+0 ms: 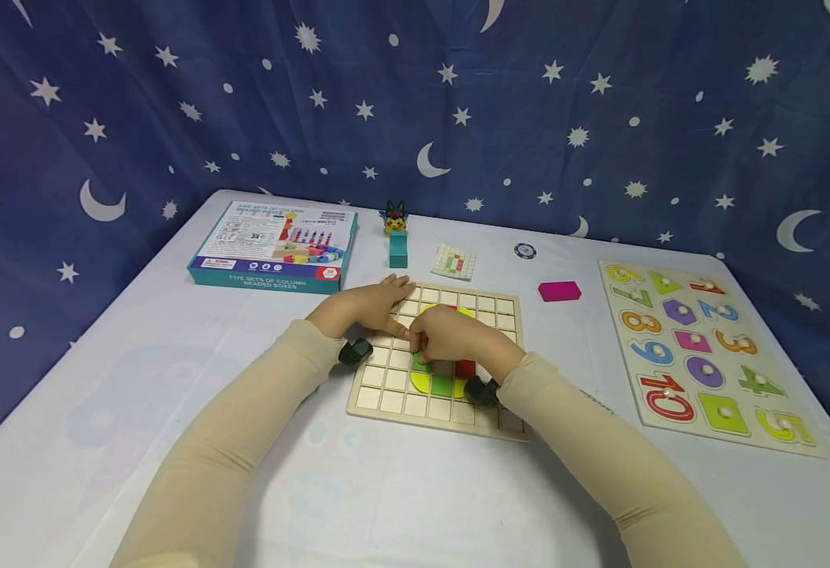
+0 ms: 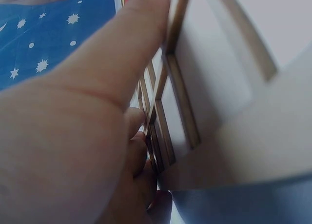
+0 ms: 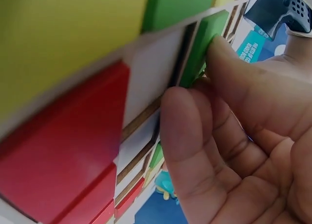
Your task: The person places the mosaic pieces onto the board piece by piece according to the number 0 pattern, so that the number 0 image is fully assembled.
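Pressing a green piece (image 3: 202, 48) into the wooden grid board (image 1: 386, 390) on the table (image 1: 173, 379), my right hand (image 1: 450, 335) pinches it between thumb and fingers. My left hand (image 1: 368, 306) lies flat, fingers straight, steadying the board's far-left cells. If I push at an angle, I judge the piece could jam against a grid bar or nudge the red piece (image 3: 63, 151) beside it.

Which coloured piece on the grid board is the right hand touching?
The green piece: the right hand presses its fingertips against its edge, while the red piece and yellow piece lie untouched beside it.
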Motion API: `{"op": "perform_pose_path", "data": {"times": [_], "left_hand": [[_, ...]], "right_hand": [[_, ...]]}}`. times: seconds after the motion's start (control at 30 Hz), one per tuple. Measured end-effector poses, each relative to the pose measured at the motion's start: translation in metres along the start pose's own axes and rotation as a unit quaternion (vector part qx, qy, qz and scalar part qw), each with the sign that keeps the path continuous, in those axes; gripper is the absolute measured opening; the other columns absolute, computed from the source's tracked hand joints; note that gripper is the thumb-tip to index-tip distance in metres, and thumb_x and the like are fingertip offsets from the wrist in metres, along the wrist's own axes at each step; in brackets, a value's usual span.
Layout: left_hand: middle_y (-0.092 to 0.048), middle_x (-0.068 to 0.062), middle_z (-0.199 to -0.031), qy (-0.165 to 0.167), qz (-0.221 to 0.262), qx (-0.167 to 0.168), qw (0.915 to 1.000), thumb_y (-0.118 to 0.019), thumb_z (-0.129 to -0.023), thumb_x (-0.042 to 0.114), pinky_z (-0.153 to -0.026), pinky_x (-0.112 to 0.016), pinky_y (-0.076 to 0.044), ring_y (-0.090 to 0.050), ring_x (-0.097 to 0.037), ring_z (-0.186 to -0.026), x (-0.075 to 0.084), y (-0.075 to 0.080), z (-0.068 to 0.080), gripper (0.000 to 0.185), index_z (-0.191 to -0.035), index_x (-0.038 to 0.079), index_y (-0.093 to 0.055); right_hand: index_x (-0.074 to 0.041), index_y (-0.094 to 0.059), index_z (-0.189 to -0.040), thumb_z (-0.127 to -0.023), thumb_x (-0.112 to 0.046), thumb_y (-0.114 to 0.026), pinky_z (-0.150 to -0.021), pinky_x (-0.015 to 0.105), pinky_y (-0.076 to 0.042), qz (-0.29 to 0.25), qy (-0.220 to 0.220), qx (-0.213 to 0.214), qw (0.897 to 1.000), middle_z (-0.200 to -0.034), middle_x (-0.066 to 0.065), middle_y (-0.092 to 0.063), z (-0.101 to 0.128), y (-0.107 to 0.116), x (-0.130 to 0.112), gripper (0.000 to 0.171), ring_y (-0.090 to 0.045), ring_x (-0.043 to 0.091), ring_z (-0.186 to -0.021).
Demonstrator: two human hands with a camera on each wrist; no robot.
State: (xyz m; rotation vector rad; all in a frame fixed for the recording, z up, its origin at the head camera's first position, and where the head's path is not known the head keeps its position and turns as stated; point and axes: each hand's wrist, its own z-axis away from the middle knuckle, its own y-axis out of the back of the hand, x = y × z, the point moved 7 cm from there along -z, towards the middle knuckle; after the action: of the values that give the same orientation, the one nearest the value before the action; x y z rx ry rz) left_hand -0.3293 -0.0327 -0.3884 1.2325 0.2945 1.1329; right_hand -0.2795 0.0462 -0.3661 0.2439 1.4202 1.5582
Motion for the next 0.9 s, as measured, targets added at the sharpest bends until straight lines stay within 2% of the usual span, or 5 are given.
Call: {"op": "perform_pose_path", "data": {"times": [0.17,0.33,0.57,0.9], "left_hand": [[-0.003,-0.013,-0.155,0.0,0.002,-0.001,1.0,-0.066,-0.082,0.041,-0.114,-0.047,-0.011,0.003,-0.031,-0.142,0.001,0.0,-0.001,0.093,-0.148,0.006,-0.01],[-0.003,-0.012,-0.155,0.003,0.004,-0.002,1.0,-0.066,-0.081,0.045,-0.114,-0.048,-0.011,0.003,-0.03,-0.142,0.0,0.0,-0.002,0.096,-0.148,0.006,-0.01],[-0.001,-0.011,-0.156,0.01,0.006,-0.006,0.9999,-0.065,-0.081,0.047,-0.114,-0.047,-0.009,0.005,-0.029,-0.142,-0.003,-0.002,-0.004,0.097,-0.149,0.008,-0.008],[0.002,-0.013,-0.155,0.004,0.015,-0.017,0.9997,-0.064,-0.083,0.043,-0.114,-0.048,-0.006,0.01,-0.032,-0.141,-0.002,-0.008,-0.002,0.096,-0.148,0.006,-0.005]], "right_hand": [[-0.013,-0.066,-0.078,-0.077,-0.009,-0.074,-0.066,0.023,-0.044,-0.002,-0.004,0.007,1.0,-0.073,-0.002,-0.06,0.004,0.001,0.003,0.009,-0.05,0.011,-0.068],[-0.012,-0.067,-0.083,-0.076,-0.012,-0.075,-0.065,0.024,-0.043,-0.014,-0.011,0.031,0.999,-0.072,-0.002,-0.059,0.009,0.003,0.013,0.011,-0.05,0.011,-0.067],[-0.011,-0.067,-0.082,-0.078,-0.009,-0.072,-0.063,0.024,-0.043,-0.041,-0.019,0.055,0.997,-0.072,-0.001,-0.058,0.021,0.008,0.03,0.007,-0.05,0.012,-0.067],[-0.012,-0.066,-0.083,-0.081,-0.014,-0.071,-0.067,0.027,-0.042,-0.049,-0.068,0.078,0.993,-0.075,0.0,-0.058,0.043,0.02,0.06,0.006,-0.05,0.016,-0.075]]}}
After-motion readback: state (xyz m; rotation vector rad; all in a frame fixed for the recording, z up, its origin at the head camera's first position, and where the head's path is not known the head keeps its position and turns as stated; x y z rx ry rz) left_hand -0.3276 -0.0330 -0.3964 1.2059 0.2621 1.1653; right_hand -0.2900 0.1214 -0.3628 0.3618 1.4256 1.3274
